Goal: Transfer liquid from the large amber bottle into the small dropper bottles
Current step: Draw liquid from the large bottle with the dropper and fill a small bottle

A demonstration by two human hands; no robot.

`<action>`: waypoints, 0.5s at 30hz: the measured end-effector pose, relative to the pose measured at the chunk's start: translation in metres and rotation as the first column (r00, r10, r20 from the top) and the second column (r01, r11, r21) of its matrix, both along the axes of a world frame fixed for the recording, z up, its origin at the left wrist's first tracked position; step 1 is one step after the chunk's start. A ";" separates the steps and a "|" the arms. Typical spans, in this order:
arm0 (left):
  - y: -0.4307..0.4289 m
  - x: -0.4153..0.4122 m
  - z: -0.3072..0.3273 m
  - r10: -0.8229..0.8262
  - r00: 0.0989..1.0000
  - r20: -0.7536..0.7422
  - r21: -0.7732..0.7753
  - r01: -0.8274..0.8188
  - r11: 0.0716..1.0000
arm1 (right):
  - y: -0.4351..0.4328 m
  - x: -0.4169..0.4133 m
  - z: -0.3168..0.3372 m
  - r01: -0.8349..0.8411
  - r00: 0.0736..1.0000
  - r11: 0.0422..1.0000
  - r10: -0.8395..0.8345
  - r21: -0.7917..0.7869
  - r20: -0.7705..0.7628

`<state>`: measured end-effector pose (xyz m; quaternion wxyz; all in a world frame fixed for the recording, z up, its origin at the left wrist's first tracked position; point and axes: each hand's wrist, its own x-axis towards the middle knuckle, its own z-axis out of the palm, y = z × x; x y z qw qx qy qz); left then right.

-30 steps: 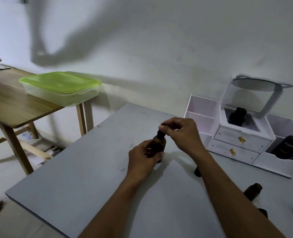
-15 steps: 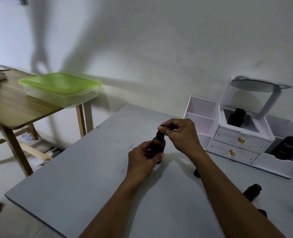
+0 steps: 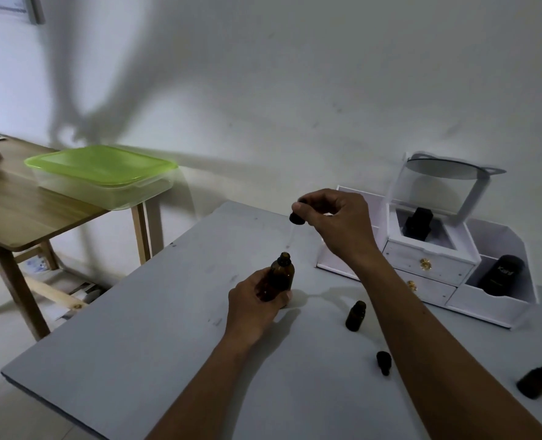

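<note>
Amber bottle (image 3: 279,276) uncapped, its dropper held clear above the neck.
Head view: the left grip (image 3: 254,300) wraps the bottle's body, steadying it upright on the surface (image 3: 155,328) near its middle, probably so the open neck cannot tip. The right grip (image 3: 336,217) pinches the black dropper cap (image 3: 296,217) above it, pipette pointing down, likely to carry liquid. A small dropper bottle (image 3: 356,315), seemingly uncapped, stands toward the right edge, with a loose cap (image 3: 384,362) closer to the near edge.

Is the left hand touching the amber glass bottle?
Touching. Head view shows the left hand gripping the amber glass bottle round its body.
</note>
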<state>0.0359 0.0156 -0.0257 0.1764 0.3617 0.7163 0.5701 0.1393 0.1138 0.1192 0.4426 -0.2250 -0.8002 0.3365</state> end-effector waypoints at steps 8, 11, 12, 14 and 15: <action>-0.025 0.018 -0.004 0.087 0.971 0.225 0.088 -0.109 0.990 | 0.001 0.031 0.032 0.025 0.992 1.000 -0.027 -0.018 -0.124; -0.037 0.036 -0.008 0.046 0.969 0.243 0.094 -0.071 0.993 | 0.003 0.051 0.035 0.033 0.989 0.999 -0.036 -0.022 -0.142; -0.038 0.041 -0.010 0.025 0.970 0.240 0.090 -0.048 0.995 | 0.004 0.058 0.034 0.040 0.989 0.999 -0.043 -0.023 -0.143; -0.037 0.052 -0.012 -0.016 0.969 0.246 0.089 -0.006 0.996 | 0.006 0.073 0.029 0.056 0.986 0.998 -0.060 -0.033 -0.154; -0.035 0.056 -0.012 -0.038 0.969 0.246 0.086 0.017 0.996 | 0.007 0.080 0.026 0.063 0.985 0.997 -0.069 -0.038 -0.160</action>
